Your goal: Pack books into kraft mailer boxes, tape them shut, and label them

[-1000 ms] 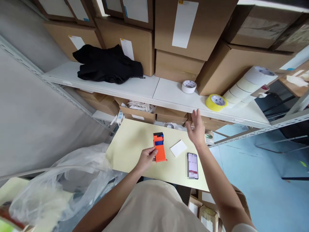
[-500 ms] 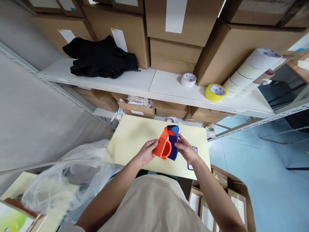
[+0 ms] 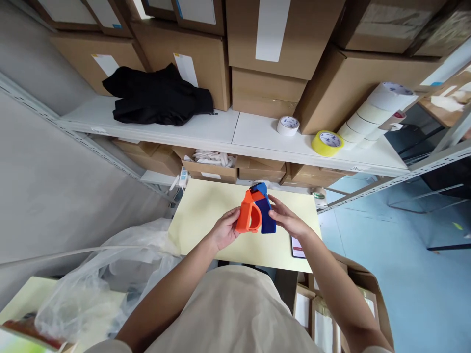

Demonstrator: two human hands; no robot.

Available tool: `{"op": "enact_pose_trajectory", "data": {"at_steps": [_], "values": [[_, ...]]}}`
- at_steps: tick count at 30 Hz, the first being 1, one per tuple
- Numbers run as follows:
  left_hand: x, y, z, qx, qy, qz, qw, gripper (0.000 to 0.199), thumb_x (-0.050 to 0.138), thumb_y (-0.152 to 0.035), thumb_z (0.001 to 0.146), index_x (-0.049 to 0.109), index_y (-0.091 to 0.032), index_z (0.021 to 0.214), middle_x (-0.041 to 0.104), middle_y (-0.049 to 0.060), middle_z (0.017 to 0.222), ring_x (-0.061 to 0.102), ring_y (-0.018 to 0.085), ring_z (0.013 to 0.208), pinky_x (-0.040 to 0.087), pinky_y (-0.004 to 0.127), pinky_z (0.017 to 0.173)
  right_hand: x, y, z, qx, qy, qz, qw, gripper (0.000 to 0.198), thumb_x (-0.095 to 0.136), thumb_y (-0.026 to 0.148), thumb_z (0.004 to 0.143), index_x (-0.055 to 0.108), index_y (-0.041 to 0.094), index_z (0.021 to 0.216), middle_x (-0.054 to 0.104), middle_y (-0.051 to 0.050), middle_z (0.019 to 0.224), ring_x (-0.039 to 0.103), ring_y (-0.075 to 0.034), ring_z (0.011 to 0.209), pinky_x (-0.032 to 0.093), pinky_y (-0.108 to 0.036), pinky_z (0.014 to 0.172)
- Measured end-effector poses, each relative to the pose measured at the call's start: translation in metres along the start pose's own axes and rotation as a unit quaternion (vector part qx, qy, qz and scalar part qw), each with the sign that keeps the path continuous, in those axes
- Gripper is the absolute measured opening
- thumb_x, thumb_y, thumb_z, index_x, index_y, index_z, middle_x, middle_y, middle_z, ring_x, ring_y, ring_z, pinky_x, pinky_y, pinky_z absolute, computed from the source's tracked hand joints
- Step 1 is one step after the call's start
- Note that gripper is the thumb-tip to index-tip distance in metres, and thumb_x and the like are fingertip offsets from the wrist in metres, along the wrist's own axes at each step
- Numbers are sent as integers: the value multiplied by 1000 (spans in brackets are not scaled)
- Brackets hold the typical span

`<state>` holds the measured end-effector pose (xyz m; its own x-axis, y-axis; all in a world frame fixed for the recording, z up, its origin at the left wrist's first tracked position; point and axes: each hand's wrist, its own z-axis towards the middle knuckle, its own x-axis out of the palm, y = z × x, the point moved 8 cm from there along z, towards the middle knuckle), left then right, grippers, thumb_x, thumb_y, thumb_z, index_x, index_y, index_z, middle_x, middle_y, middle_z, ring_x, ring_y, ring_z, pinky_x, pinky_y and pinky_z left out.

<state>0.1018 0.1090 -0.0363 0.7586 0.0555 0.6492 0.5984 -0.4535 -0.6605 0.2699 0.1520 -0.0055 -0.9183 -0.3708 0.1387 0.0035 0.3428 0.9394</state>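
Observation:
Above the pale yellow table [image 3: 206, 215], my two hands have hold of an orange and blue plastic tape dispenser [image 3: 244, 218]. My left hand [image 3: 225, 229] is closed on the outer side of the orange part, which has a round ring opening. My right hand [image 3: 289, 218] grips the edge of the dark blue curved part, with the thumb on its near face and the other fingers partly hidden behind. A black piece sits at the top of the dispenser. Below my right wrist a phone [image 3: 297, 247] lies on the table with its screen lit, partly covered by my forearm.
Behind the table, a white shelf [image 3: 253, 135] bears cardboard boxes, a black garment [image 3: 158, 98], a yellow tape roll [image 3: 327, 143], a white tape roll [image 3: 288, 126] and stacked white rolls [image 3: 371, 115]. Clear plastic sheeting [image 3: 91, 279] hangs at left. An open carton [image 3: 379, 304] stands at lower right.
The tape dispenser has turned and tilted in my hands, its ring now seen more edge-on. My right hand has shifted slightly right with the blue part. The head view has moved a little.

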Motion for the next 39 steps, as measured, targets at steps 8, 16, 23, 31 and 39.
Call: {"op": "enact_pose_trajectory", "data": {"at_steps": [8,16,23,31,39], "values": [[-17,-8,0,13,-43,115,992,50,69,-53,72,68,-15,104,70,12,97,66,22,87,51,35,80,8,2,-4,3,-43,5,999,55,71,46,70,57,25,119,60,-7,107,62,-17,77,58,-38,70],[-21,-1,13,101,-67,371,921,58,77,-35,64,61,-20,117,64,13,115,65,23,88,53,28,62,-1,-29,-8,-19,-126,-74,989,64,69,45,71,46,27,129,53,-5,107,60,-15,78,57,-38,71],[-81,77,69,41,-47,539,840,16,63,-26,72,68,-17,84,69,5,81,64,19,73,51,30,68,-24,-176,7,85,-209,-90,970,48,67,34,67,52,19,110,62,-4,90,62,-16,74,55,-36,66],[-116,126,94,12,-62,615,786,17,62,-20,72,68,-15,88,67,9,91,60,25,92,44,39,90,-26,-251,17,127,-248,-135,951,44,60,22,69,50,19,112,62,-6,99,57,-11,63,54,-32,68],[-119,122,103,8,-70,623,779,24,56,-26,80,67,-18,99,69,8,100,63,21,94,48,34,88,-35,-247,23,132,-217,-191,948,49,64,23,69,53,17,117,64,-10,103,60,-13,63,55,-35,67]]}}
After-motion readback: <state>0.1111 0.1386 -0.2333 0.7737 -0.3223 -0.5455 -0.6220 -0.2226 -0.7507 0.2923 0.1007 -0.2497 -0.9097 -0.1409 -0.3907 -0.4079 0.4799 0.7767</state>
